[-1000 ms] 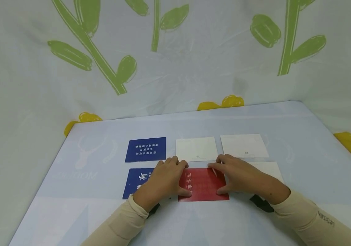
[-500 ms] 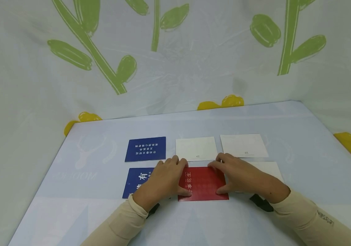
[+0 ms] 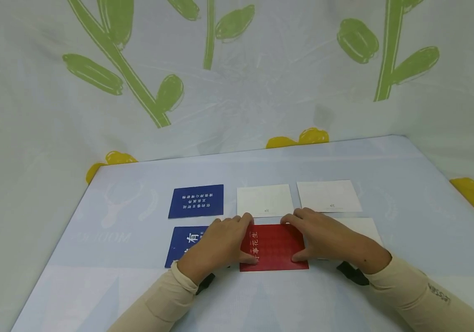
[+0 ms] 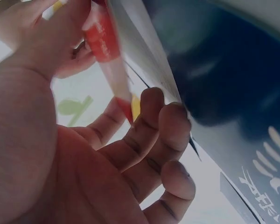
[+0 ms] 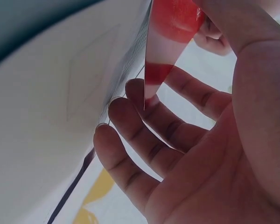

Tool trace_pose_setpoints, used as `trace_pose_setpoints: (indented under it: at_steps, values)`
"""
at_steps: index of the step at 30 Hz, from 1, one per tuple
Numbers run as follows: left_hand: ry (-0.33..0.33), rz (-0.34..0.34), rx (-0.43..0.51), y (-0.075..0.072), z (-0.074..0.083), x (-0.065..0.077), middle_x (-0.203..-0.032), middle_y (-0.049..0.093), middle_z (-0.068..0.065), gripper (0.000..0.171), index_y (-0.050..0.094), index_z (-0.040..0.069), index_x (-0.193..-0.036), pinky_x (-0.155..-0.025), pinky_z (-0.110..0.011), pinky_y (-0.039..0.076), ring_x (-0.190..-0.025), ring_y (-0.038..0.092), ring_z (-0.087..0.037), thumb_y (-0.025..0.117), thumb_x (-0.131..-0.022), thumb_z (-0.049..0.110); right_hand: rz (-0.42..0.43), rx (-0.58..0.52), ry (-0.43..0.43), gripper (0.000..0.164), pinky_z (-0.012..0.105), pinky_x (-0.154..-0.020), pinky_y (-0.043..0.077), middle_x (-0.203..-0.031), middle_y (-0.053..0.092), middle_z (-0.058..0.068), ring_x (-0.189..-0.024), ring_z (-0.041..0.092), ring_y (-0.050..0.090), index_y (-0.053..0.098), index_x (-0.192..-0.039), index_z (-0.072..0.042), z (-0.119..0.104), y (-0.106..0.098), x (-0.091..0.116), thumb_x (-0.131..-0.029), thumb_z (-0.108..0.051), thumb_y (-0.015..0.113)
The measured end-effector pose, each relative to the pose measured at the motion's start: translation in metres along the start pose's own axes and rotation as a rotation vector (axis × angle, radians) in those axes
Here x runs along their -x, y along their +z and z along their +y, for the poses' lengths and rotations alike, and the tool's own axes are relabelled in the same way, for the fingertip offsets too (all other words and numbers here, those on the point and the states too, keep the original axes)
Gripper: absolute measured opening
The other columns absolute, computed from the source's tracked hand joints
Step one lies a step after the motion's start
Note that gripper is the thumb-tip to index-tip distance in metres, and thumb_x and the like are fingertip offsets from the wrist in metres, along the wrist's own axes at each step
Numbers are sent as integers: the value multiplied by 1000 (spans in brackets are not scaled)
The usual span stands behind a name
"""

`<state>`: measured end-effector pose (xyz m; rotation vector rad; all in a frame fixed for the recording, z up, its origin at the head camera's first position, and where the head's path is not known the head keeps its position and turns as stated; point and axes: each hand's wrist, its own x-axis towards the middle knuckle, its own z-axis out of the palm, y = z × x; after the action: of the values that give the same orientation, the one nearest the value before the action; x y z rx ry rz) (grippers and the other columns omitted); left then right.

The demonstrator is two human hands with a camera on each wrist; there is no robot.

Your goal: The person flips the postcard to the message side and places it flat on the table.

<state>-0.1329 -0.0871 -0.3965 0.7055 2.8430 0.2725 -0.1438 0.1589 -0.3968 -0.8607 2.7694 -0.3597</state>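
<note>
Between our left hand point(image 3: 219, 244) and right hand point(image 3: 326, 236), we pinch the red card point(image 3: 276, 247) by opposite ends; a blue card point(image 3: 178, 246) shows beside the left hand, a white card point(image 3: 328, 194) beyond the right.

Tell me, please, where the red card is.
In the head view, the red card is slightly right of centre, between left hand and right hand, below a white card.

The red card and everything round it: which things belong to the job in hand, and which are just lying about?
Likely in the job:
red card
left hand, its grip on the red card
right hand, likewise

Seemingly just lying about:
far blue card
near blue card, partly covered
far middle white card
far right white card
near white card, partly covered
</note>
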Motion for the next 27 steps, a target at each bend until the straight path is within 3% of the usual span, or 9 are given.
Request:
trace_pose_setpoints:
  at_steps: [6,14,23,27]
  values:
    - [21,-12,-13,-2,-2,1,-105,72,-3,65,53,16,-127,-81,-37,54,-92,69,-18,84,-78,45,-10,0,10,75,28,-76,57,-106,60,-2,-96,11,56,60,-129,-16,-1,1,1,-66,-41,93]
    - [7,-8,13,-2,-4,-2,-108,74,-3,65,57,15,-128,-84,-39,56,-94,70,-19,86,-76,43,-25,20,20,80,27,-76,57,-109,60,0,-96,12,55,60,-134,-14,0,-2,0,-67,-43,92]
    - [13,-4,12,-4,-5,-1,-103,73,-2,59,57,15,-128,-82,-36,54,-90,69,-16,83,-81,40,29,58,-47,49,22,-72,51,-99,57,-4,-85,7,50,64,-128,-13,7,-5,2,-86,-32,79]
    - [19,2,21,-5,-6,0,-100,73,-1,52,57,16,-127,-80,-33,53,-87,68,-14,80,-85,37,28,26,-39,43,21,-71,51,-99,58,-4,-85,6,50,65,-126,-12,8,-5,1,-89,-28,76]
